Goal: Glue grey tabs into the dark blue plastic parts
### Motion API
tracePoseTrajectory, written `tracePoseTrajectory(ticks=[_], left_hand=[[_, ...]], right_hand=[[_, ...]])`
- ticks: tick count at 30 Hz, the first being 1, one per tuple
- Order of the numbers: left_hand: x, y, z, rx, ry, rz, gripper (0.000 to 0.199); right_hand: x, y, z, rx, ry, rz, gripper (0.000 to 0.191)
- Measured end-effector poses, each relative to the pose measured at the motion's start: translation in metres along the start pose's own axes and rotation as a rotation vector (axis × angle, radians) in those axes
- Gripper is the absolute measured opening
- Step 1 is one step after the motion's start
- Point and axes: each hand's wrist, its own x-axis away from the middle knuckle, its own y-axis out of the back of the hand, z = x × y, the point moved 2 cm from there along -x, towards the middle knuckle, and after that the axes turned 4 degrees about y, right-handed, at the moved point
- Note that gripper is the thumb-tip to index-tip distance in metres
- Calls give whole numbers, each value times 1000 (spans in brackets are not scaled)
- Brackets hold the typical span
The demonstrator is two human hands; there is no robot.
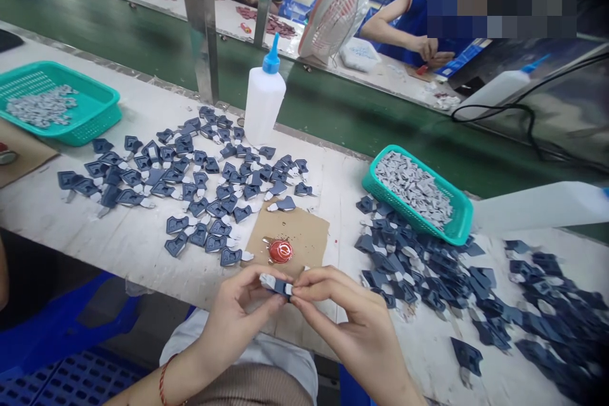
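Observation:
In front of my lap, my left hand pinches a small dark blue plastic part with a pale grey tip. The fingertips of my right hand press at the part's other end, where a small light piece shows. Just beyond them lies a piece of brown cardboard with a glossy red blob on it. Another dark blue part rests at the cardboard's far edge. Many similar parts are spread to the left, their pale tips showing.
A teal basket of small grey pieces stands at the right, beside heaped dark blue parts. Another teal basket is at the left. A white bottle with a blue nozzle stands upright; another bottle lies at the right. Co-workers sit across the divider.

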Motion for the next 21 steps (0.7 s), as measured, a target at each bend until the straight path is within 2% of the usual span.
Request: tracePoseTrajectory(ticks=[8, 12, 17, 21], left_hand=[[6, -1, 3, -124, -21, -2, 14], [7, -3, 0, -152, -13, -10, 14], [9, -7, 2, -83, 5, 30, 21], [11, -8, 6, 67, 50, 107, 31]], right_hand=[[9, 0, -4, 11, 25, 14, 14], [18, -2, -3, 92, 102, 14, 18], [32, -5, -1, 260, 184, -43, 28], [41, -11, -2, 209, 142, -93, 36]])
